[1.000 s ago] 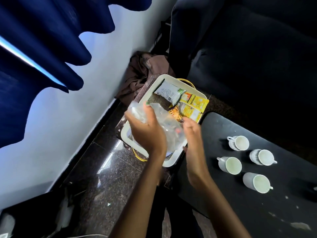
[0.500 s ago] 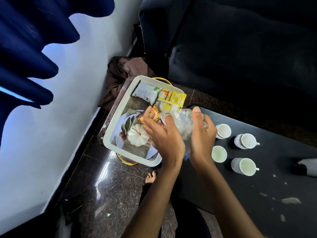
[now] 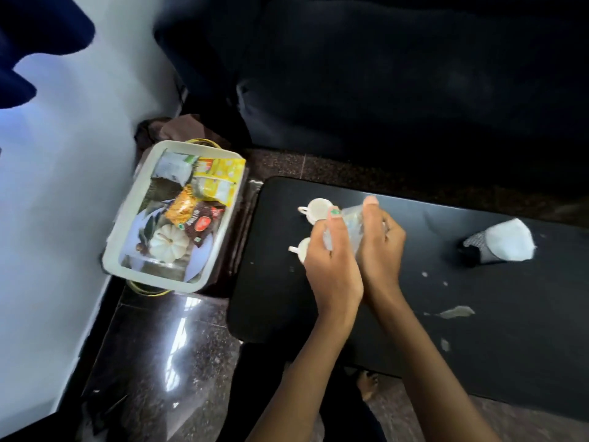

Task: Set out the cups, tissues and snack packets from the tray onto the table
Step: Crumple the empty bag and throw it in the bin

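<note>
Both hands hold a clear plastic packet of tissues (image 3: 352, 224) above the black table (image 3: 446, 339). My left hand (image 3: 331, 266) grips its near side and my right hand (image 3: 381, 250) grips its right side. Two white cups show beside my hands: one (image 3: 318, 209) at the back and one (image 3: 302, 248) partly hidden by my left hand. Other cups are hidden behind my hands. The white tray (image 3: 126, 224) stands to the left of the table with several snack packets in it, yellow (image 3: 220, 178), orange (image 3: 183, 208) and dark brown (image 3: 204, 223).
A white mask on a dark object (image 3: 503, 240) lies at the table's right. Pale scraps (image 3: 455, 312) dot the tabletop. A dark sofa (image 3: 398, 74) runs behind the table. A white wall (image 3: 63, 186) and brown cloth (image 3: 178, 129) lie left of the tray.
Both hands carried the tissue packet from over the tray to the right, above the cups on the table. The dark brown and orange packets in the tray are now uncovered.
</note>
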Available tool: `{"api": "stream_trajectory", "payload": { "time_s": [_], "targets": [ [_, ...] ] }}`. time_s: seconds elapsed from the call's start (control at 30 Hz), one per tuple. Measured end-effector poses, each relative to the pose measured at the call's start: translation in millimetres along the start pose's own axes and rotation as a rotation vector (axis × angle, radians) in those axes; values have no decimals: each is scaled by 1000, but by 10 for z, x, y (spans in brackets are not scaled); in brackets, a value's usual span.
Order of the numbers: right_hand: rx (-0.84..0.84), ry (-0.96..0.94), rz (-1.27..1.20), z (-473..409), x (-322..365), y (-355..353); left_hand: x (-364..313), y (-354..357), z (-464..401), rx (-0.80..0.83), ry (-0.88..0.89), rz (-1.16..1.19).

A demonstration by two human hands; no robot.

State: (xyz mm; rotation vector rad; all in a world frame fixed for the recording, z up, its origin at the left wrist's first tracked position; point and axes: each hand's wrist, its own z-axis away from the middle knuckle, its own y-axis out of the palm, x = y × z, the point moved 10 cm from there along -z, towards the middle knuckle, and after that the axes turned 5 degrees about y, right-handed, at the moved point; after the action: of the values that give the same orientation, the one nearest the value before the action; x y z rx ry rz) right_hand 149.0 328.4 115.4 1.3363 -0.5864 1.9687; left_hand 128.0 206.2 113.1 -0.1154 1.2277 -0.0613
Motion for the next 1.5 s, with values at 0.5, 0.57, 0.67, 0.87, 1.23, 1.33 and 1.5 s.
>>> {"api": "stream_trajectory", "payload": {
  "time_s": [0.5, 0.57, 0.67, 0.87, 1.23, 1.33, 1.5],
  "targets": [
    [-198, 17, -104, -332, 76, -2876, 203, 2258, 1400, 187, 138, -28],
    [-253, 3, -98, -370, 48, -3147, 241, 2465, 1434, 185, 158, -47],
    [-301, -33, -71, -422, 16, -3476, 299, 2795, 1479, 205, 208, -75],
    [-287, -2, -60, -621, -97, -4096, 582, 3505, 1823, 283, 124, -139],
    [-366, 101, 23, -1571, -466, -6122, 1530, 5377, 2678, 714, -83, -183],
    [-592, 128, 94, -1717, -743, -6771, 1917, 5928, 2847, 850, -45, -382],
    [-916, 139, 114, -1872, -1322, -7445, 2483, 6553, 2966, 853, 148, -590]
  ]
}}
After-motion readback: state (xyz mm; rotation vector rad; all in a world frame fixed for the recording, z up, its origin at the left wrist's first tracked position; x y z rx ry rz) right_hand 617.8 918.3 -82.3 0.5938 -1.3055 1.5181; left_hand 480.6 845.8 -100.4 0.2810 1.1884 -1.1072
